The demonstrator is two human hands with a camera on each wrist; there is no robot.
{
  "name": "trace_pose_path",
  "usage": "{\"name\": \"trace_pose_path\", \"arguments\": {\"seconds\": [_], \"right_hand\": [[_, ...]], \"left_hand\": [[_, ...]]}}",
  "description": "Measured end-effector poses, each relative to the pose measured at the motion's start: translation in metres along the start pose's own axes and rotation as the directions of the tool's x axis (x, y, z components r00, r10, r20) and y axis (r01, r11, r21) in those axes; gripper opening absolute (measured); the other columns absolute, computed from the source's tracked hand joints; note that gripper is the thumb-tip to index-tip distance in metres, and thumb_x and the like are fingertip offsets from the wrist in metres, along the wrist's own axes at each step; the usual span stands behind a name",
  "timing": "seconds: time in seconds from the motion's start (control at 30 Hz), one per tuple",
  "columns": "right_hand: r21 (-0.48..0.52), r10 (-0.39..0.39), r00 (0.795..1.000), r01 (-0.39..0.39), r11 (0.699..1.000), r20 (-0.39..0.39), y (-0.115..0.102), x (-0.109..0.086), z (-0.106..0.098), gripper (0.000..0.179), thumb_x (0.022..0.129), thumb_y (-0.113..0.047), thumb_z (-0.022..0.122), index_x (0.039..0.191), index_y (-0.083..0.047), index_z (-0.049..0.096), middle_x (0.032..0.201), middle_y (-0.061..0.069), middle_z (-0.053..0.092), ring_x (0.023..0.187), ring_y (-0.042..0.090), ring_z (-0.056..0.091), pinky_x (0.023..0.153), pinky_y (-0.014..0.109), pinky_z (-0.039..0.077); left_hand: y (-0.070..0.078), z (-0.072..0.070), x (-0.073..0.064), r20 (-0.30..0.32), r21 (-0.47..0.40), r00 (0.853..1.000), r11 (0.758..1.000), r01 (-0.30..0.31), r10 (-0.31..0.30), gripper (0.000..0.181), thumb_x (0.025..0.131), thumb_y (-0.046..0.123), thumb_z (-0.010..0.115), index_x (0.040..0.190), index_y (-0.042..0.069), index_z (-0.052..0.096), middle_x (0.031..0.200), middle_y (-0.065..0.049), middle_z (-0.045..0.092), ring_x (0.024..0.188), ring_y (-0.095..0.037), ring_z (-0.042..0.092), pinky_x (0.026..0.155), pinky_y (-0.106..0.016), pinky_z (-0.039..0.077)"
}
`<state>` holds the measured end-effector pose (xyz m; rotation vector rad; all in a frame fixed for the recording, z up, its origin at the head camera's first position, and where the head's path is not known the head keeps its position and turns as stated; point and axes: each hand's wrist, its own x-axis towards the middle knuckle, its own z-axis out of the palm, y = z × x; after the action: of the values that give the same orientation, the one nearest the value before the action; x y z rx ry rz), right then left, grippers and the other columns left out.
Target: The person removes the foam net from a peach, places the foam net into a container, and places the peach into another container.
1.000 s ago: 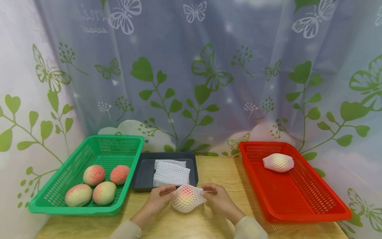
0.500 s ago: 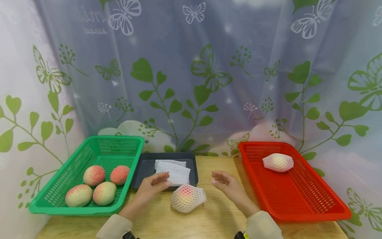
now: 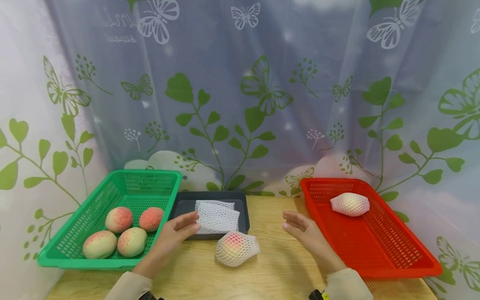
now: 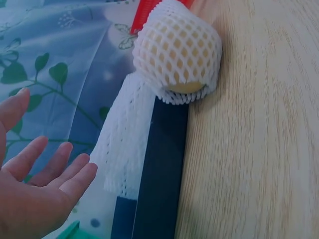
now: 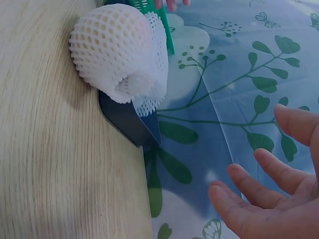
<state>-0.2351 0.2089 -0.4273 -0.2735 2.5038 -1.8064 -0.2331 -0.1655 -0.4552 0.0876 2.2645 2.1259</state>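
A peach in a white foam net sleeve (image 3: 235,249) lies on the wooden table in front of the dark tray (image 3: 245,216). Both hands are apart from it, one on each side. My left hand (image 3: 173,233) hovers between the green basket and the tray's left part, fingers relaxed and holding nothing. Over the table near the red basket, my right hand (image 3: 305,233) is likewise relaxed with nothing in it. The left wrist view shows the sleeved peach (image 4: 177,52) beyond the spread fingers. Flat foam net sleeves (image 3: 217,216) lie in the tray.
At left stands a green basket (image 3: 46,262) with several bare peaches (image 3: 119,219). The red basket (image 3: 382,273) at right holds another sleeved fruit (image 3: 350,204). A patterned curtain (image 3: 232,125) hangs behind the wooden table (image 3: 240,287).
Both hands have let go of the sleeved peach and drawn apart, the left hand leftward and the right hand rightward. The peach stays where it was on the table.
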Motion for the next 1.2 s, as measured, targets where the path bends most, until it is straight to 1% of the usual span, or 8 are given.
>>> {"name": "trace_pose_path", "arguments": {"seconds": [0.13, 0.2, 0.3, 0.47, 0.63, 0.87, 1.07, 1.2], "right_hand": [[-0.011, -0.002, 1.000, 0.001, 1.000, -0.010, 0.002, -0.002, -0.004, 0.050, 0.091, -0.022, 0.066, 0.135, -0.003, 0.051, 0.135, 0.016, 0.053, 0.124, 0.033, 0.051, 0.101, 0.042, 0.045], [-0.009, -0.011, 1.000, 0.011, 1.000, -0.010, 0.002, -0.002, -0.005, 0.050, 0.091, -0.022, 0.066, 0.135, -0.002, 0.050, 0.135, 0.017, 0.053, 0.124, 0.035, 0.050, 0.102, 0.044, 0.044], [-0.003, -0.009, 1.000, 0.009, 1.000, 0.001, 0.003, -0.002, -0.005, 0.051, 0.092, -0.023, 0.065, 0.136, -0.003, 0.050, 0.135, 0.017, 0.053, 0.126, 0.036, 0.047, 0.104, 0.047, 0.042], [0.019, -0.006, 1.000, 0.006, 1.000, 0.024, 0.004, 0.000, -0.002, 0.050, 0.093, -0.019, 0.064, 0.136, -0.001, 0.048, 0.137, 0.019, 0.051, 0.126, 0.036, 0.047, 0.104, 0.045, 0.042], [0.031, -0.004, 0.999, 0.003, 1.000, 0.036, 0.008, 0.002, 0.007, 0.049, 0.092, -0.019, 0.065, 0.135, -0.001, 0.050, 0.135, 0.019, 0.052, 0.126, 0.035, 0.047, 0.102, 0.044, 0.044], [0.052, -0.017, 0.998, 0.013, 0.999, 0.066, 0.012, 0.008, 0.025, 0.047, 0.091, -0.017, 0.066, 0.133, -0.001, 0.052, 0.134, 0.019, 0.052, 0.126, 0.039, 0.046, 0.101, 0.046, 0.045], [0.052, -0.033, 0.991, 0.026, 0.998, 0.132, 0.013, 0.009, 0.046, 0.050, 0.091, -0.019, 0.067, 0.135, -0.003, 0.049, 0.135, 0.022, 0.050, 0.126, 0.044, 0.045, 0.097, 0.047, 0.047], [0.046, -0.035, 0.985, 0.028, 0.999, 0.167, 0.018, 0.011, 0.062, 0.050, 0.091, -0.019, 0.067, 0.135, -0.003, 0.049, 0.136, 0.022, 0.048, 0.127, 0.044, 0.042, 0.098, 0.052, 0.045]], "left_hand": [[0.003, -0.005, -0.003, 0.001, 0.008, 1.000, 1.000, 0.006, -0.006, 0.057, 0.090, 0.018, 0.068, 0.140, 0.001, 0.046, 0.140, -0.019, 0.049, 0.127, -0.029, 0.048, 0.094, -0.026, 0.048], [0.003, -0.007, -0.004, 0.008, 0.013, 1.000, 1.000, 0.013, -0.013, 0.058, 0.091, 0.019, 0.067, 0.141, 0.001, 0.044, 0.141, -0.019, 0.048, 0.129, -0.030, 0.046, 0.095, -0.026, 0.048], [0.003, -0.008, -0.005, 0.005, 0.017, 1.000, 1.000, 0.010, -0.010, 0.059, 0.090, 0.020, 0.068, 0.141, 0.001, 0.044, 0.140, -0.019, 0.049, 0.128, -0.030, 0.047, 0.095, -0.027, 0.048], [-0.004, -0.005, -0.004, 0.001, 0.011, 1.000, 1.000, 0.005, -0.005, 0.056, 0.089, 0.020, 0.069, 0.138, 0.001, 0.049, 0.137, -0.017, 0.052, 0.125, -0.028, 0.051, 0.094, -0.027, 0.049], [-0.010, 0.002, -0.006, 0.019, -0.006, 1.000, 1.000, -0.008, 0.008, 0.055, 0.089, 0.015, 0.069, 0.137, -0.001, 0.049, 0.136, -0.019, 0.053, 0.120, -0.026, 0.055, 0.092, -0.025, 0.050], [-0.017, 0.015, -0.008, 0.035, 0.034, 0.999, 0.999, -0.005, 0.003, 0.053, 0.087, 0.018, 0.071, 0.134, -0.001, 0.053, 0.131, -0.018, 0.058, 0.119, -0.030, 0.056, 0.090, -0.025, 0.051], [-0.028, 0.028, -0.008, 0.102, -0.003, 0.995, 1.000, -0.023, 0.023, 0.053, 0.088, 0.012, 0.069, 0.132, -0.010, 0.050, 0.130, -0.027, 0.055, 0.119, -0.038, 0.055, 0.088, -0.022, 0.051], [-0.037, 0.035, -0.008, 0.127, -0.019, 0.992, 1.000, -0.012, 0.015, 0.053, 0.089, 0.012, 0.068, 0.132, -0.012, 0.048, 0.130, -0.029, 0.053, 0.116, -0.036, 0.057, 0.088, -0.024, 0.050]]}}
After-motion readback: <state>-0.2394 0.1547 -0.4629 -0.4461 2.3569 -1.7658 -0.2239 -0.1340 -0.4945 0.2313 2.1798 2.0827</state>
